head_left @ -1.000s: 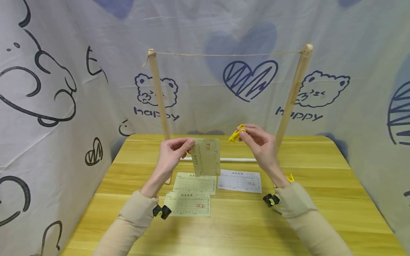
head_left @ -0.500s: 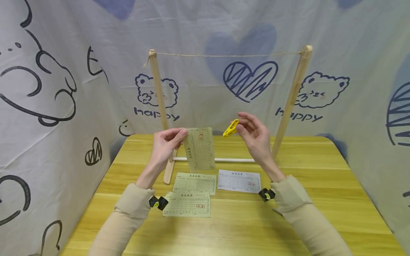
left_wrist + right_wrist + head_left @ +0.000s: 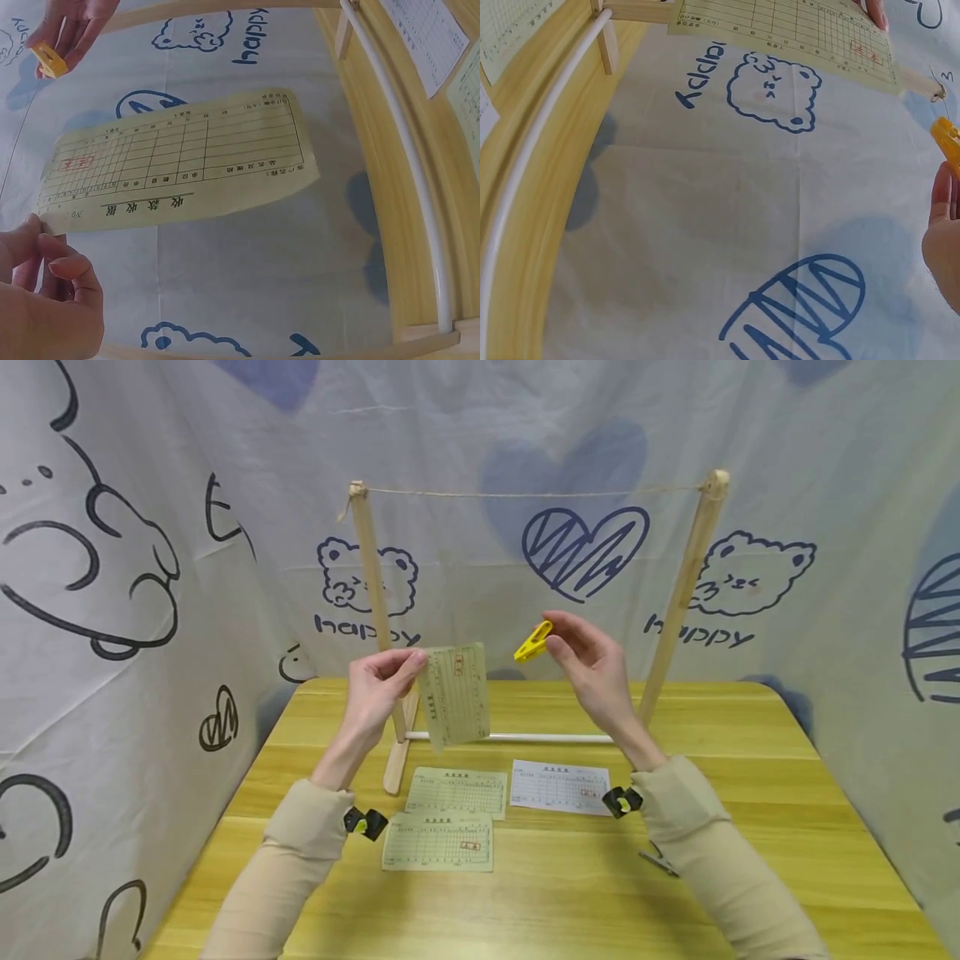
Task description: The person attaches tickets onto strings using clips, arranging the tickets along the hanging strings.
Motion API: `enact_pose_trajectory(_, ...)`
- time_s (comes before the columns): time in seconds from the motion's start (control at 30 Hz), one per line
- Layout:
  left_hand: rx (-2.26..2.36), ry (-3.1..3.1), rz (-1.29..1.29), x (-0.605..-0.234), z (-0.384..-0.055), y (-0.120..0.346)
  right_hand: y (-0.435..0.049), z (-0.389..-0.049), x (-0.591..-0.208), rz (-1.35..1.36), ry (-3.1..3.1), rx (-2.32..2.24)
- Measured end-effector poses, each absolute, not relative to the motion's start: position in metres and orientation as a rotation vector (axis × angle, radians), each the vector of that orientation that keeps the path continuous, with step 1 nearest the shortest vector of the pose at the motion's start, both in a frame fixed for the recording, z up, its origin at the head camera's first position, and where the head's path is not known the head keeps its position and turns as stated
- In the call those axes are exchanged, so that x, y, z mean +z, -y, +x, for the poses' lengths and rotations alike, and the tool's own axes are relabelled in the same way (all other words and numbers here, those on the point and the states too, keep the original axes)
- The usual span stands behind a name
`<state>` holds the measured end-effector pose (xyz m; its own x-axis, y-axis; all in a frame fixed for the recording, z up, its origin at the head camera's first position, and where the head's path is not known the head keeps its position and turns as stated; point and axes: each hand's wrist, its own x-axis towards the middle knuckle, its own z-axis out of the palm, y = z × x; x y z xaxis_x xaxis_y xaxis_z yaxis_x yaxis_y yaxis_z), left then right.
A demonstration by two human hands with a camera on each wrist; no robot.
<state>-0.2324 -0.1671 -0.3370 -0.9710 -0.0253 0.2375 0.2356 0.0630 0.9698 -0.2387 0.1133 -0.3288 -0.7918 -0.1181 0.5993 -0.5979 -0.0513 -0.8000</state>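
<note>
My left hand (image 3: 373, 689) pinches a thin yellowish receipt slip (image 3: 457, 693) by its upper left corner. The slip hangs on end above the table, its red stamp near the top. In the left wrist view the slip (image 3: 180, 161) shows its printed grid and title, with the fingertips at one corner. To the right, my right hand (image 3: 592, 668) pinches a yellow clothespin (image 3: 534, 642) between thumb and fingers. The clothespin points down toward the slip, a gap apart from it. Above both hands a thin string (image 3: 525, 494) runs between two wooden posts.
Two yellowish receipts (image 3: 457, 792) (image 3: 438, 843) and a white receipt (image 3: 561, 787) lie on the wooden table (image 3: 540, 893). A white rod (image 3: 555, 737) joins the posts (image 3: 686, 585) low down. A small dark metal item (image 3: 658, 862) lies near the right sleeve.
Both hands have risen and shifted left, carrying the slip and the clothespin toward the string. The receipts on the table have stayed put.
</note>
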Motion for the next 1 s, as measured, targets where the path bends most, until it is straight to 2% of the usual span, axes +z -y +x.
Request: enact_pose_trajectory(1.0, -1.796, 2.116, -0.279, -0.309, -0.269, 0.183, -0.080, -0.270, -0.271, 0.865, 1.901, 1.781)
